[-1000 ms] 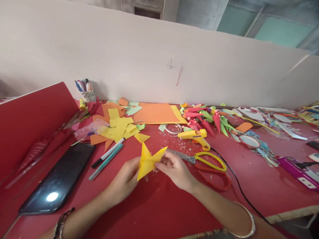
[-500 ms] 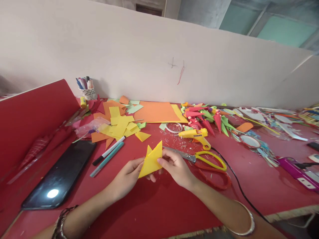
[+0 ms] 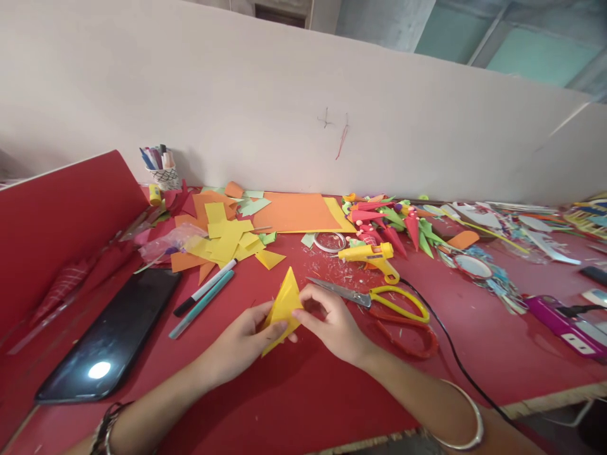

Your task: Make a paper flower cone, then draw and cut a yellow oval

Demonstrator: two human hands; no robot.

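A piece of yellow paper (image 3: 286, 303), rolled into a pointed cone shape with its tip upward, is held between both hands over the red table (image 3: 284, 404). My left hand (image 3: 251, 338) grips its lower left side, thumb in front and fingers behind. On the right edge, my right hand (image 3: 329, 322) pinches the paper between thumb and fingers. Just beyond the right hand lie scissors (image 3: 374, 300) with one yellow and one red handle. Behind them rests a yellow glue gun (image 3: 370, 254) with a black cord.
Left are a phone (image 3: 114, 341) and two pens (image 3: 203, 297). Cut yellow paper pieces (image 3: 227, 240), orange sheets (image 3: 294, 212) and several small paper cones (image 3: 379, 218) lie along the back. A purple power strip (image 3: 564, 325) sits right; a pen cup (image 3: 164, 170) stands back left.
The yellow paper has been wrapped over from two points into one narrower cone. My left thumb has moved onto its front, and my right hand has shifted left with the edge.
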